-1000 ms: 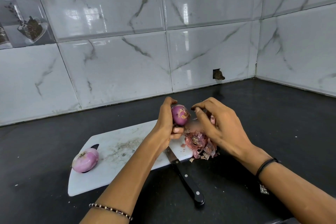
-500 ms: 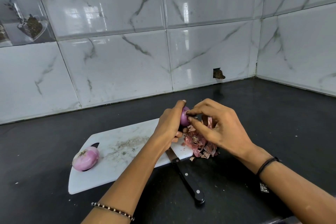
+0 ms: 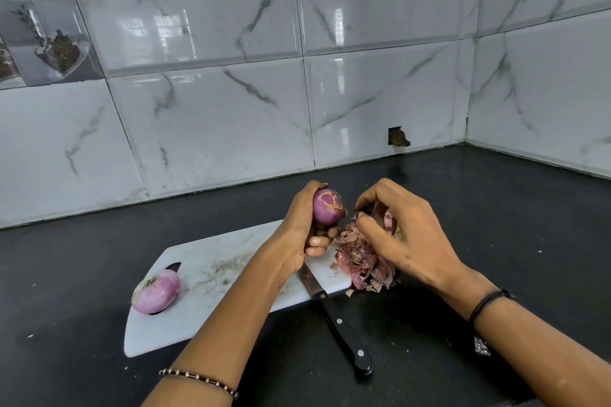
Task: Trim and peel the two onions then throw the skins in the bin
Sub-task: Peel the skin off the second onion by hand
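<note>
The left hand (image 3: 302, 228) grips a peeled purple onion (image 3: 327, 206), raised above the right end of a white cutting board (image 3: 211, 277). Just beside it, the right hand (image 3: 406, 238) curls its fingers round a strip of skin (image 3: 388, 221). Below it a pile of skins (image 3: 363, 268) lies across the board's right end and onto the black table (image 3: 512, 208). A second onion (image 3: 156, 291) rests at the board's left end. A knife (image 3: 337, 320) lies with its blade on the board and its black handle pointing toward the table's near edge.
</note>
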A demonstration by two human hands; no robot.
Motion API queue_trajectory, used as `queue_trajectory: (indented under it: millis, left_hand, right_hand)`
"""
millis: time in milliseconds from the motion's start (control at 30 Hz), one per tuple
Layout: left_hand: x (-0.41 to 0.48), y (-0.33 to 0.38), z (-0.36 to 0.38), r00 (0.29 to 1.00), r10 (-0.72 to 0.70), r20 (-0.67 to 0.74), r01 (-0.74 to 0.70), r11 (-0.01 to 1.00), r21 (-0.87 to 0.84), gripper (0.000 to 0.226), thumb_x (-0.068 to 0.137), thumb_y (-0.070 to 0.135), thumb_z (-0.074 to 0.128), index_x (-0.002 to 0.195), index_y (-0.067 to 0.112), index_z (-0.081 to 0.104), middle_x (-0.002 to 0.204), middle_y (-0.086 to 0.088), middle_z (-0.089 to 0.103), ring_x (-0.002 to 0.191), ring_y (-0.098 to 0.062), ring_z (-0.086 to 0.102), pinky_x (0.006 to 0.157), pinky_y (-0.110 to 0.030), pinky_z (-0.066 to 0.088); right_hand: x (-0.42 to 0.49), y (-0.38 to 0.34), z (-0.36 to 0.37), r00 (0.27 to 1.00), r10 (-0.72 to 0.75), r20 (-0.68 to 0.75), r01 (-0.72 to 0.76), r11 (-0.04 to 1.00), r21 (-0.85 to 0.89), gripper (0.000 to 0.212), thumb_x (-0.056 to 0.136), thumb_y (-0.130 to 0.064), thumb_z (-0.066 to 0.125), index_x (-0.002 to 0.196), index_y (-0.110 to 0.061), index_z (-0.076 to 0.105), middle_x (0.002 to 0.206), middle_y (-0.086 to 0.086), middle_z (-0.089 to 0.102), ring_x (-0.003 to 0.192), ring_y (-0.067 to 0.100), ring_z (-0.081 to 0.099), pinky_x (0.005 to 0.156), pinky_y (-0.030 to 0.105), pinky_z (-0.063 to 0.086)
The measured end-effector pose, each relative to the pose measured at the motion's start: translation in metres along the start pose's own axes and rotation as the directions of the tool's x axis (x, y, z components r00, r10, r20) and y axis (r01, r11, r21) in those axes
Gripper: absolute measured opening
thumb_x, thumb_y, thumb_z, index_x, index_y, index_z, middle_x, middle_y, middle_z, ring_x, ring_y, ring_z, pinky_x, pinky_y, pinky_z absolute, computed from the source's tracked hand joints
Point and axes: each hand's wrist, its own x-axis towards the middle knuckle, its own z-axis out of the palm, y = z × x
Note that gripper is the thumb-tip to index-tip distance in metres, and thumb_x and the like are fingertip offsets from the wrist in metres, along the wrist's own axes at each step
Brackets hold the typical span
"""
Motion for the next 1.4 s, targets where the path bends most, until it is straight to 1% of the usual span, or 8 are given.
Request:
queue_trajectory:
  millis: [300,500,600,800,1000,1233,1300,1400]
  left_hand:
    - [0.000,-0.001,0.005,0.998,0.062,-0.011,-0.061,0.997,0.040,0.055,0.098,0.047,0.046,0.070,0.002,0.059,0.056,-0.015,0.061,0.032,-0.014,0.039,0.030,-0.016,0.025]
    - [-0.001,-0.002,0.005,0.996,0.092,0.014,-0.093,0.994,0.049,0.045,0.101,0.041,0.045,0.080,0.002,0.057,0.059,-0.012,0.062,0.035,-0.012,0.039,0.030,-0.016,0.024]
    - [-0.001,-0.002,0.006,0.994,0.103,0.020,-0.104,0.994,0.018,0.048,0.102,0.040,0.043,0.075,0.003,0.057,0.056,-0.010,0.061,0.034,-0.011,0.036,0.029,-0.017,0.021]
    - [0.004,-0.005,0.007,0.992,0.125,-0.020,-0.124,0.991,0.059,0.051,0.103,0.045,0.039,0.084,0.005,0.063,0.054,-0.004,0.052,0.031,-0.010,0.031,0.030,-0.014,0.016]
    - [0.003,-0.006,0.011,0.972,0.192,-0.138,-0.167,0.971,0.171,0.043,0.102,0.045,0.042,0.080,0.010,0.055,0.050,-0.005,0.046,0.033,-0.014,0.030,0.034,-0.015,0.019]
    - [0.000,-0.008,0.016,0.890,0.373,-0.262,-0.278,0.899,0.339,0.049,0.103,0.040,0.045,0.063,0.015,0.058,0.043,0.006,0.048,0.031,-0.004,0.041,0.035,-0.016,0.030]
    - [0.001,-0.010,0.016,0.883,0.397,-0.250,-0.282,0.875,0.392,0.052,0.102,0.043,0.044,0.069,0.011,0.067,0.046,0.005,0.053,0.038,-0.006,0.048,0.042,-0.019,0.039]
    - [0.002,-0.015,0.020,0.873,0.408,-0.265,-0.278,0.865,0.417,0.055,0.090,0.057,0.042,0.069,0.018,0.073,0.063,-0.003,0.068,0.069,-0.023,0.069,0.079,-0.043,0.058]
  right_hand:
    - [0.001,0.003,0.000,0.997,0.016,-0.074,-0.021,0.998,-0.063,0.021,0.084,-0.051,0.060,0.083,-0.033,0.070,0.088,-0.016,0.064,0.075,0.010,0.063,0.064,0.042,0.053]
    - [0.001,0.008,0.001,0.995,0.031,-0.090,-0.031,1.000,0.006,0.007,0.090,-0.031,0.070,0.097,-0.030,0.071,0.091,-0.016,0.067,0.071,0.011,0.061,0.064,0.044,0.054]
    - [0.000,0.006,0.001,0.997,0.038,-0.068,-0.035,0.998,0.043,0.013,0.097,-0.033,0.062,0.106,-0.030,0.072,0.092,-0.019,0.070,0.083,0.008,0.066,0.073,0.040,0.056]
    - [0.002,0.003,0.001,0.996,-0.087,0.025,0.085,0.994,0.066,0.027,0.091,-0.031,0.076,0.117,-0.025,0.074,0.105,-0.014,0.067,0.093,0.012,0.067,0.079,0.034,0.055]
    - [0.002,0.008,0.002,0.991,-0.132,0.011,0.130,0.988,0.081,0.023,0.086,-0.022,0.083,0.109,-0.018,0.080,0.098,-0.016,0.070,0.090,0.002,0.067,0.073,0.010,0.046]
    - [0.001,0.006,0.002,0.995,-0.090,0.046,0.084,0.988,0.132,0.010,0.087,-0.020,0.081,0.097,-0.018,0.082,0.089,-0.013,0.071,0.082,0.009,0.069,0.070,0.023,0.053]
    - [0.000,0.006,0.003,0.994,-0.080,0.075,0.072,0.991,0.110,0.008,0.088,-0.026,0.077,0.094,-0.021,0.079,0.088,-0.012,0.068,0.081,0.012,0.068,0.071,0.036,0.055]
    - [-0.002,0.006,0.003,0.988,-0.106,0.108,0.104,0.994,0.030,0.013,0.087,-0.036,0.068,0.092,-0.024,0.071,0.089,-0.011,0.063,0.079,0.013,0.064,0.067,0.043,0.054]
